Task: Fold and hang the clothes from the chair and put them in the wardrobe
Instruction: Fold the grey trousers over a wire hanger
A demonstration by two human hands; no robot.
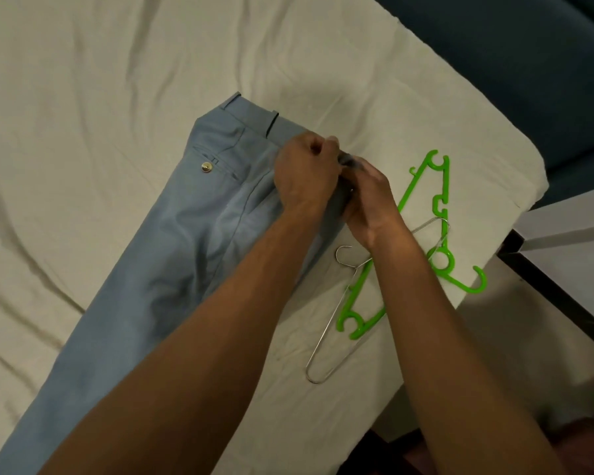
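- Head view: the light-blue trousers (186,228) lie flat on the cream bed sheet (83,80), waistband toward the far side and legs running off the lower left edge of the picture.
- The left hand (306,173) has its fingers curled tight on the front edge of the waistband; the right hand (371,204) has its fingers closed on the same dark bit of cloth at the fly.
- Both hands appear to be working the fastening, so the step looks like closing the trousers before folding.
- Risk: pulling at the fly with both hands could drag the waistband sideways and rumple the smoothed seat and legs, leaving crooked creases.
- Risk: the right forearm crosses directly over the green plastic hanger (436,207) and the wire hanger (336,323), which lie overlapped near the bed's edge; a sweep of that arm could push them off.
- Risk: the two hangers seem interlocked, so lifting one may snag the other.
- Hidden: the fastening itself sits between the hands; whether it is a hook, button or zip cannot be told.
- Cut off: the trouser hems, the chair and the wardrobe are out of view, and a pale piece of furniture (570,231) is only partly seen at right.
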